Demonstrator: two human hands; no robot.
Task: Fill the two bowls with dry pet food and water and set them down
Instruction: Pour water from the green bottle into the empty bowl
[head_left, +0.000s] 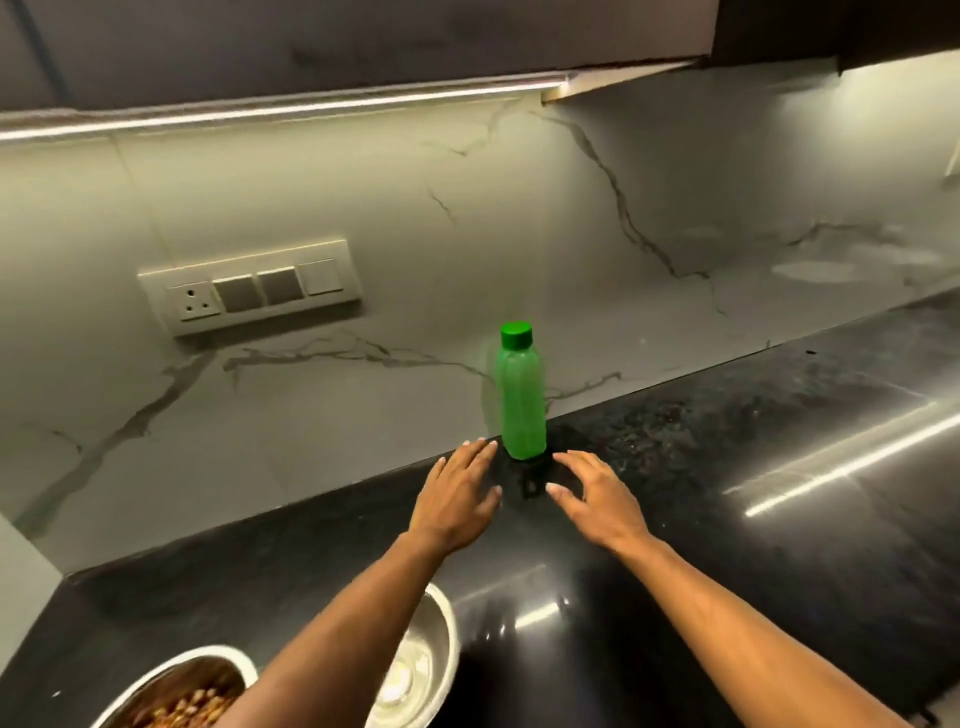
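A green plastic bottle (521, 395) with a green screw cap stands upright on the black counter (727, 467), close to the marble wall. My left hand (460, 496) is just left of its base, fingers spread, holding nothing. My right hand (592, 493) is just right of the base, also spread and holding nothing. Neither hand touches the bottle. At the lower left a steel bowl (171, 691) holds brown dry pet food. Beside it a second steel bowl (421, 670) is partly hidden under my left forearm; whether it holds water I cannot tell.
A switch and socket panel (249, 286) is set in the marble backsplash at the left. Dark upper cabinets with a light strip (311, 109) hang overhead. The glossy counter runs on to the right, showing light reflections.
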